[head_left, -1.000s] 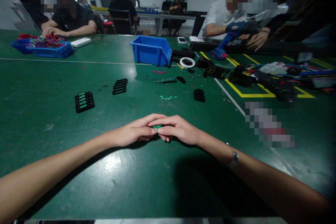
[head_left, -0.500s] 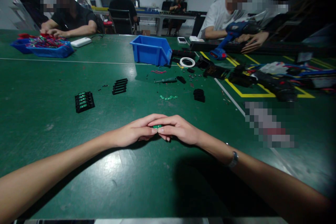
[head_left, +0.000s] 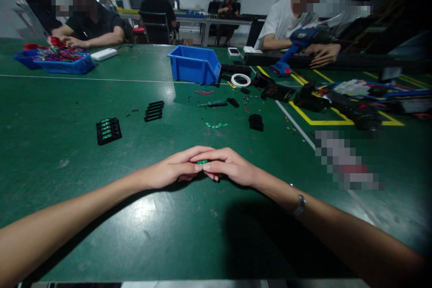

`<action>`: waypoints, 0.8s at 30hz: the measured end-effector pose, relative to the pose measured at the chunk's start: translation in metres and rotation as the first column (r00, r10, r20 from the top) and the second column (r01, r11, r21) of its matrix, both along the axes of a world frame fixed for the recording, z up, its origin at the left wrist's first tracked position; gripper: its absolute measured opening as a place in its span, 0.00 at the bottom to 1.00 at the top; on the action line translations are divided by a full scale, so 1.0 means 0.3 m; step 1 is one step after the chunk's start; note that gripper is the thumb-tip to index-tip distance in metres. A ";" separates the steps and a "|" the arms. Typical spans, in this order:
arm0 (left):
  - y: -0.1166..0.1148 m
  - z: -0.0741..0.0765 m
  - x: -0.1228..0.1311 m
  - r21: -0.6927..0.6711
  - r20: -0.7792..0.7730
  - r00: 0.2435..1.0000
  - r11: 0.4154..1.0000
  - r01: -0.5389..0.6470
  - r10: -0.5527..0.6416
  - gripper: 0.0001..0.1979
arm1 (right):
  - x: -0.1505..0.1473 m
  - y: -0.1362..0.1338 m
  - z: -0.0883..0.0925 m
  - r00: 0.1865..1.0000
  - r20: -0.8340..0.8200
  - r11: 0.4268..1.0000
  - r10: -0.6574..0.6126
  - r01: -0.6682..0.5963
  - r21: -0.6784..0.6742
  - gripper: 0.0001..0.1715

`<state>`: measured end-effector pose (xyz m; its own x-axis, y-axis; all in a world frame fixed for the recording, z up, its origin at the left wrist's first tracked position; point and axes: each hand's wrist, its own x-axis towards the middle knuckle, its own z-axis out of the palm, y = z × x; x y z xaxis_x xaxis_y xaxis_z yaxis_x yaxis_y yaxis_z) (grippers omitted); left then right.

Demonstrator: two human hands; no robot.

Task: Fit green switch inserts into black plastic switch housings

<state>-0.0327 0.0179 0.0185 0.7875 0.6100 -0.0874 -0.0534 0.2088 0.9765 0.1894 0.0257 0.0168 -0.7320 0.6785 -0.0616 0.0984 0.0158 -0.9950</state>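
Observation:
My left hand (head_left: 177, 168) and my right hand (head_left: 232, 166) meet above the green table. Between their thumbs and fingers they pinch one small green circuit board (head_left: 202, 162), mostly hidden by the fingertips. Beyond them lies a curved row of small green boards (head_left: 216, 125). To the left sits a black slotted holder (head_left: 108, 130) with several green boards in its slots. A second set of black slotted parts (head_left: 154, 111) lies farther back. Right of the row is a little stack of black parts (head_left: 256, 122).
A blue bin (head_left: 195, 65) stands at the back, beside a white tape ring (head_left: 240, 80). A screwdriver (head_left: 213, 103) and loose screws lie in front. At right are a blue cordless drill (head_left: 286, 54) and cabled tools; co-workers sit across the table near a wire-filled tray (head_left: 67, 65).
My hands and the green board stay nearly still. Across the table, the left co-worker's hands shift slightly over the wires, and the right co-worker's hand moves a little to the left.

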 end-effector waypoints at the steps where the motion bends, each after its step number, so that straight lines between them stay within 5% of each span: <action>1: 0.002 -0.003 -0.001 -0.002 -0.001 1.000 1.000 0.008 -0.008 0.28 | 0.000 0.000 -0.002 1.000 -0.003 1.000 -0.004 0.004 0.001 0.24; 24: 0.012 -0.010 0.000 0.016 0.031 0.999 0.999 0.028 -0.028 0.30 | -0.001 0.002 -0.031 0.999 -0.034 1.000 -0.008 0.008 0.018 0.22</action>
<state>-0.0327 0.0215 0.0156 0.8066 0.5886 -0.0536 -0.0778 0.1956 0.9776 0.1891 0.0263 0.0074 -0.7279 0.6852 -0.0249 0.0651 0.0329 -0.9973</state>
